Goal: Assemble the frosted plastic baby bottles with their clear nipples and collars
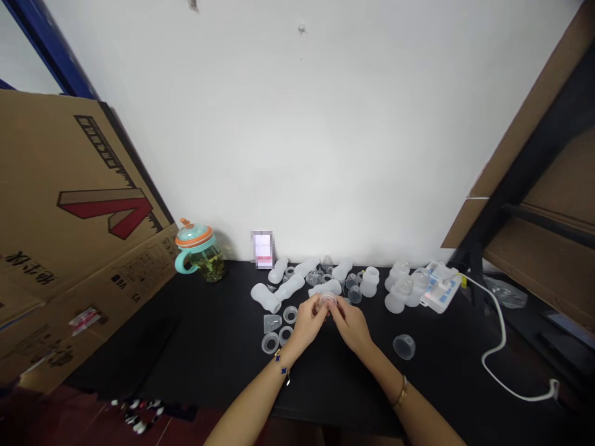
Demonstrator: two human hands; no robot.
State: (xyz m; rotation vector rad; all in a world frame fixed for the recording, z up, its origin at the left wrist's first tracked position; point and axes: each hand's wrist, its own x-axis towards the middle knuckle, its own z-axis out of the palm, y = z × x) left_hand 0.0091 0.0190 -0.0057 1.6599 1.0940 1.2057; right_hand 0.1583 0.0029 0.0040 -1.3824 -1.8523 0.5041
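Note:
My left hand (307, 323) and my right hand (349, 322) meet over the black table (218, 347), fingers pinched together on a small clear plastic part (328, 301) held between them. Just beyond my hands lie several translucent white bottle bodies (289, 287) and clear caps. Clear rings (270, 342) rest on the table left of my left hand. A single clear dome-shaped cap (404, 346) sits to the right of my right wrist.
A teal and orange lidded cup (199, 253) stands at the back left by a large cardboard box (69, 235). A white power strip (441, 290) with a white cable (499, 347) lies at the back right. A dark shelf frame (520, 186) rises on the right.

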